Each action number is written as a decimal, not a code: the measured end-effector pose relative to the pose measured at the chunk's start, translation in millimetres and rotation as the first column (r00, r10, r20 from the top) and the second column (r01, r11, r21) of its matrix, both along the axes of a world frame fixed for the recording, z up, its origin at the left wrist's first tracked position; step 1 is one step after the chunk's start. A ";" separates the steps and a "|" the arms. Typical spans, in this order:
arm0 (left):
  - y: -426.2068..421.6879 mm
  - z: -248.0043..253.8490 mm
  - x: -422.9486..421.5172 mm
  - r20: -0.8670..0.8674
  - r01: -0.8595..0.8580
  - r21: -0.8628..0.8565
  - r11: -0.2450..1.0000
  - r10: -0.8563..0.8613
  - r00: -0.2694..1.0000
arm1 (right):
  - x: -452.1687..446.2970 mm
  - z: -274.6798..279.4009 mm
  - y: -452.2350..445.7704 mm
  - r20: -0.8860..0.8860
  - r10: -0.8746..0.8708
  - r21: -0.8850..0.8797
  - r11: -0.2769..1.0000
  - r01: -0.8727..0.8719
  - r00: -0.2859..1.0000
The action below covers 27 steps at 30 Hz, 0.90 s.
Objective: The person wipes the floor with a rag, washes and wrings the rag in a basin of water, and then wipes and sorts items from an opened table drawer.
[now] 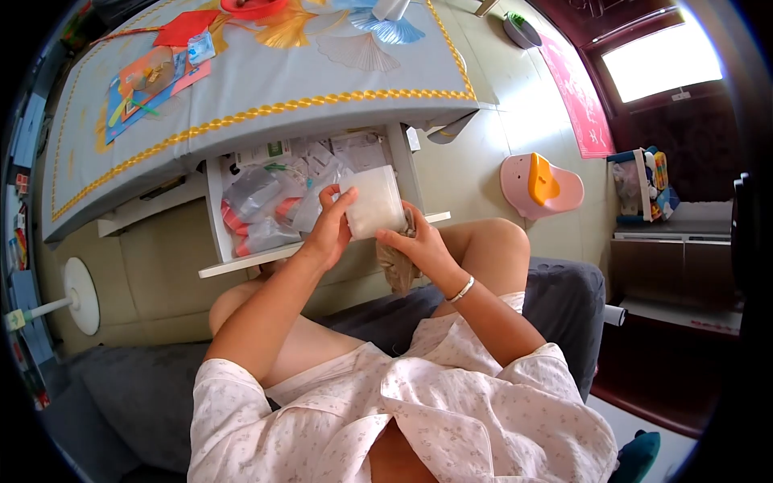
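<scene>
In the head view, my left hand [328,225] grips the left side of a white, block-shaped packet [373,197], with the thumb on its face. My right hand [420,244] is closed at the packet's lower right corner and holds a crumpled brown, thin bag-like piece [397,270] that hangs down below it. What the packet contains is hidden. Both hands are just over the front right of a pulled-out white drawer [250,262]. Inside it lie clear plastic bags [262,193], some with red parts, and several small packets.
A table with a grey cloth [266,80] stands above the drawer, bearing coloured papers [149,88] and a red bowl [254,6]. A pink and yellow child's potty [541,187] is on the floor at right. A round white stand base [81,296] is at left.
</scene>
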<state>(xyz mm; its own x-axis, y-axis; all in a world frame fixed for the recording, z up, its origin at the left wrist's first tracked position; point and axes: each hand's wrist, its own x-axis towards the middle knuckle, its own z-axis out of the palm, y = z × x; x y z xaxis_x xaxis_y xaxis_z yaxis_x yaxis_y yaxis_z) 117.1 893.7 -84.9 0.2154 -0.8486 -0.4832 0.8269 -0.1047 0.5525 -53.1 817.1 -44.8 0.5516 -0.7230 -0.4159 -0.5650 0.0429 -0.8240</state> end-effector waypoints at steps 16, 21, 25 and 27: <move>-11.8 -0.5 10.1 0.255 0.408 0.215 0.887 -0.454 0.854 | -9.0 -3.9 -57.0 0.092 -0.170 0.432 0.895 0.115 0.981; -1.4 -5.8 24.3 0.821 0.338 0.514 0.789 -0.566 0.072 | 13.1 -27.7 -95.5 -0.325 0.031 -0.241 0.964 -0.115 0.945; 2.4 2.3 33.8 0.678 0.402 0.689 0.602 -0.732 -0.065 | 53.4 -50.6 -107.3 -0.538 0.090 -0.290 0.914 -0.284 0.838; 7.9 -2.7 36.6 0.727 0.329 0.668 0.667 -0.679 -0.099 | 69.4 -75.6 -114.3 -0.592 0.084 -0.296 0.902 -0.313 0.802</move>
